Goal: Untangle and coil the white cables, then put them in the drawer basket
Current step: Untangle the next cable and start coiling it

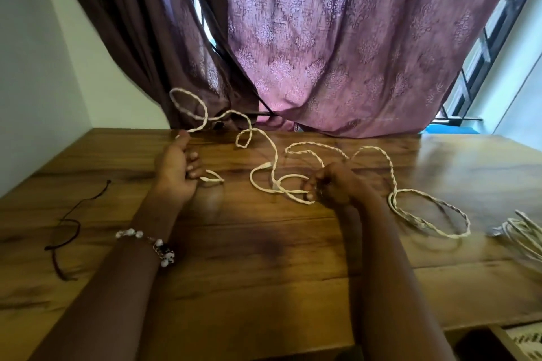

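A long white twisted cable (271, 152) winds in loose loops across the wooden table (264, 258). My left hand (179, 167) is raised a little above the table and grips one stretch of it, with a loop rising above the fist toward the curtain. My right hand (331, 184) pinches the cable near a cluster of crossed loops at the table's middle. From there the cable runs right into a large oval loop (428, 214). A second bundle of white cable (522, 234) lies at the right edge. The drawer basket (525, 343) shows partly at the bottom right corner.
A thin dark cord (69, 226) lies on the table's left part. Purple patterned curtains (337, 53) hang behind the table's far edge. A barred window (484, 53) is at the right. A white wall stands at the left.
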Motion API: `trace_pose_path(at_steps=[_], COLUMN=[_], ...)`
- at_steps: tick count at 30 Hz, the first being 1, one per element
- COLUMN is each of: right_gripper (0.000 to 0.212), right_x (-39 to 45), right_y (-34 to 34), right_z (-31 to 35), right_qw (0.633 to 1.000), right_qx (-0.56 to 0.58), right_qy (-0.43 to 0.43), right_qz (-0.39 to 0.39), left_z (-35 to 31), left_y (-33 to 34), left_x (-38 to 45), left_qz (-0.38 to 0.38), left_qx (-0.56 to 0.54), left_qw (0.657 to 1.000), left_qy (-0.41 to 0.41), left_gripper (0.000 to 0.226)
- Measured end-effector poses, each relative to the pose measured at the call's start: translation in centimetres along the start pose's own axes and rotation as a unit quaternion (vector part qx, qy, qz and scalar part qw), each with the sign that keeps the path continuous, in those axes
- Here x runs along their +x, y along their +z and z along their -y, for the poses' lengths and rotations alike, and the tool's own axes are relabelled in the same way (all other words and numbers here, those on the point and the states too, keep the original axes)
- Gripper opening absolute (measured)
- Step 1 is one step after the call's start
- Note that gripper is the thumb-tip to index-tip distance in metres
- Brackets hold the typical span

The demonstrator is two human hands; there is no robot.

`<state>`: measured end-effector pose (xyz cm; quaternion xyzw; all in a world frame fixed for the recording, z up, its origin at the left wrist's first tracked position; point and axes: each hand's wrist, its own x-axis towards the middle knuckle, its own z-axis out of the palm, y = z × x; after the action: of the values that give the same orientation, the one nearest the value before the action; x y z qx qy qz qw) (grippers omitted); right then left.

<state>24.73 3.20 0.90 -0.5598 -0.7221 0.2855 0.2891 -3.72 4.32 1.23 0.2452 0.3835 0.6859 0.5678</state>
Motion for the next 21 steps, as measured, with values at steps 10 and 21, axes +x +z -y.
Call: trace_pose_path(at_steps=[10, 21], right_gripper=[0.016, 0.016], right_x=[1.0, 1.5], right_y=[2.5, -0.1], right_z=[1.1, -1.0], right_qw=[0.992, 0.926], right_qx=[-0.016, -0.088], right_qy=[-0.127, 0.013], right_qz=[-0.001, -0.367], left_z=[5.5, 3.3], left_y=[2.9, 1.4], left_x=[-2.9, -1.3], left_qz=[0.088, -0.038], left_qx=[0.356, 0.255], left_qw=[0.930, 0.966], left_qy=[0.035, -0.002], left_gripper=[0.025, 0.020])
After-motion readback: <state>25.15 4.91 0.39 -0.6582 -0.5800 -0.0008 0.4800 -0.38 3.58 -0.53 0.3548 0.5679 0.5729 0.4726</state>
